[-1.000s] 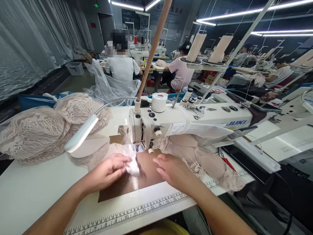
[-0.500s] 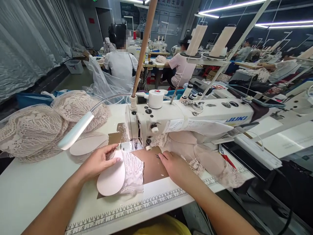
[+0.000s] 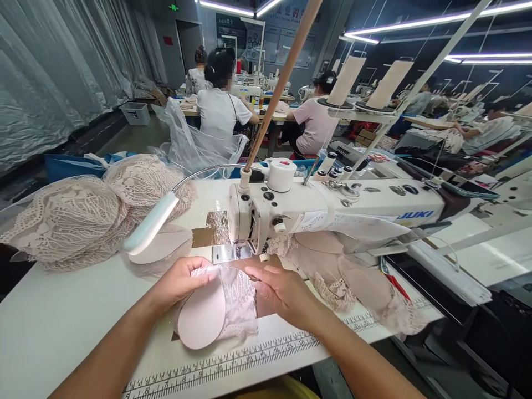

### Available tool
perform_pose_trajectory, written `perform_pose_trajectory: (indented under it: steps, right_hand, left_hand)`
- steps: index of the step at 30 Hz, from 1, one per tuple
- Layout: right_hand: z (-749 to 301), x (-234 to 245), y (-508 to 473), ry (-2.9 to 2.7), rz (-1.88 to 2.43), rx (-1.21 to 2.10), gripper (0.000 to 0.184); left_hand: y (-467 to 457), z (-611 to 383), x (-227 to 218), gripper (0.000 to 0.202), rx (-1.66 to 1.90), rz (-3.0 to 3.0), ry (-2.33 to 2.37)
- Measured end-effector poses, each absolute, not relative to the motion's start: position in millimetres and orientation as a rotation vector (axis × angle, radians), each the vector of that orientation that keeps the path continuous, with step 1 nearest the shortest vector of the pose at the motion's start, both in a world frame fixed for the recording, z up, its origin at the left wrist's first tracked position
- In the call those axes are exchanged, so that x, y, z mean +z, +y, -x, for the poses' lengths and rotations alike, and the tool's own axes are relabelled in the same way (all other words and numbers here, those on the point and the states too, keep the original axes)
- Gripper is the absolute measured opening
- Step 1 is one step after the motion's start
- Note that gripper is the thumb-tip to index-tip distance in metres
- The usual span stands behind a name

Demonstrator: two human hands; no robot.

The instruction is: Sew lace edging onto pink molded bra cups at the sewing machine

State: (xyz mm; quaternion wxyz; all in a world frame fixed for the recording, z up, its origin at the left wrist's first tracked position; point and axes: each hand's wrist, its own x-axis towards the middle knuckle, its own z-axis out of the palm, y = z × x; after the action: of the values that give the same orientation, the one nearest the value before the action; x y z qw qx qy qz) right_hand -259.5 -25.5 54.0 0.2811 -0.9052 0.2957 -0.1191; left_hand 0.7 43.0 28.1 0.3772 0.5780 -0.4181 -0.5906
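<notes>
My left hand point(image 3: 183, 282) is closed, pinching the top edge of a pale lace piece point(image 3: 241, 288) with thumb on top. A smooth oval pad point(image 3: 202, 316) lies against the lace, under that thumb. At the lace's upper right corner is my right hand point(image 3: 286, 288), its fingers closed round a small dark pointed tool point(image 3: 251, 276), mostly hidden in the grip. Just behind both hands stands the white sewing machine point(image 3: 266, 213), with its metal needle plate point(image 3: 224, 254) bare of the lace piece.
Stacked lace cups point(image 3: 78, 221) sit at the left, near a lit lamp point(image 3: 152, 221). More lace pieces point(image 3: 366, 280) and red-handled scissors point(image 3: 399, 288) lie at the right. A ruler strip point(image 3: 233, 363) runs along the front edge. Co-workers point(image 3: 220, 111) sit beyond.
My right hand has moved left with the tool, from the brown patch to the lace's corner. My left hand still pinches the lace. The view has shifted slightly.
</notes>
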Motion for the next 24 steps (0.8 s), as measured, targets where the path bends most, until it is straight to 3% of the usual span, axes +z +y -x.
perform_pose_trajectory:
  steps: [21,24]
  right_hand:
    - [212.1,54.3,-21.6,0.68,2.025,-0.376,0.011]
    - [211.7,51.0,-21.7,0.66,1.974,-0.422,0.011]
  left_hand:
    - [45.9,12.4,36.1,0.022,-1.671,-1.209,-1.264]
    - [46.5,11.9,32.9,0.035,-1.658,-1.262,-1.284]
